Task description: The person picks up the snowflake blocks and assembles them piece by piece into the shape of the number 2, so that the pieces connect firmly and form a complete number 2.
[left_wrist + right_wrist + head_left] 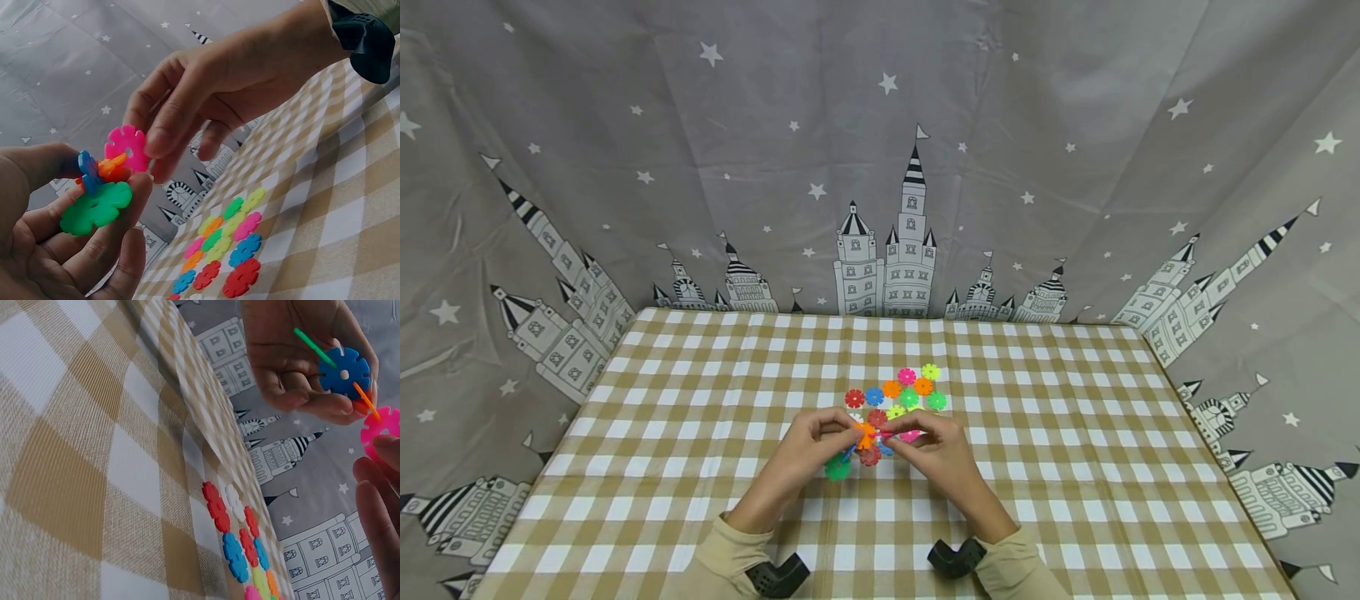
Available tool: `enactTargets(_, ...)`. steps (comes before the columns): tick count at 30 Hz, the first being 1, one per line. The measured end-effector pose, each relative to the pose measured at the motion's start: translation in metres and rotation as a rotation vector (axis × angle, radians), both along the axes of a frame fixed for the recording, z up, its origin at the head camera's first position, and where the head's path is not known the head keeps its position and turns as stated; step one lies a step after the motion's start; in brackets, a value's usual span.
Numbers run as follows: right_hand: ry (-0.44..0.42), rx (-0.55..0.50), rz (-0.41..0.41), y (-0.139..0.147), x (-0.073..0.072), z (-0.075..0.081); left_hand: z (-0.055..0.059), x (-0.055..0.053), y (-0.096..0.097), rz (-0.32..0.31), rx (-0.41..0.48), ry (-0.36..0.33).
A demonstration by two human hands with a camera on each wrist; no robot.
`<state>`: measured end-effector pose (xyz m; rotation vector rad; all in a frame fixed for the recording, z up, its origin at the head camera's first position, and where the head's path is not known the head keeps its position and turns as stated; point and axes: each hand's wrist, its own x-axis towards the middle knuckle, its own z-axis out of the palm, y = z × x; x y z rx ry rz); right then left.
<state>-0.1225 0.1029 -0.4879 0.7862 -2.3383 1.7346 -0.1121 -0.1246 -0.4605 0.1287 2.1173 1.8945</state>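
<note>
Above the table, my left hand [808,448] grips a small chain of notched plastic flower-shaped discs. In the left wrist view it is made of a green disc [97,209], a blue disc [89,173] and an orange disc [112,167], slotted together at angles. Between thumb and fingertips, my right hand [942,450] pinches a pink disc [127,148]. The pink disc's edge meets the orange disc, as the right wrist view also shows at the pink disc's notched rim. Fingers of the right hand partly cover the pink disc.
Several loose discs lie flat beyond and below my hands, among them a red disc [854,398], a yellow disc [931,372] and a green disc [937,401]. A checked cloth [1075,467] covers the table. Behind hangs a grey curtain [760,75] with castles and stars.
</note>
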Motion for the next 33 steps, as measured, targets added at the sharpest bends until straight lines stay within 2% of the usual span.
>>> enactTargets(3, -0.025, 0.022, 0.005, 0.001, -0.002, -0.003, 0.001, 0.000, -0.002, 0.051, -0.002, -0.014)
enactTargets(7, -0.147, 0.076, 0.008, 0.001, -0.006, -0.007, 0.003, -0.001, -0.005, 0.089, 0.000, -0.017)
enactTargets(9, -0.211, 0.129, 0.015, 0.000, -0.008, -0.011, 0.003, -0.001, -0.005, 0.096, -0.004, -0.014)
enactTargets(12, -0.250, 0.244, 0.039, -0.001, -0.011, -0.016, 0.003, -0.001, -0.005, 0.102, -0.007, -0.010)
enactTargets(16, -0.239, 0.382, 0.073, -0.005, -0.014, -0.021, 0.003, -0.002, -0.005, 0.111, -0.008, -0.010)
enactTargets(21, -0.226, 0.482, 0.081, -0.012, -0.018, -0.026, 0.002, -0.002, -0.006, 0.114, -0.009, -0.008)
enactTargets(27, -0.209, 0.531, 0.057, -0.018, -0.021, -0.027, 0.002, -0.002, -0.006, 0.102, 0.001, -0.009)
enactTargets(33, -0.204, 0.510, 0.059, -0.020, -0.022, -0.026, 0.002, -0.003, -0.006, 0.100, 0.003, -0.014)
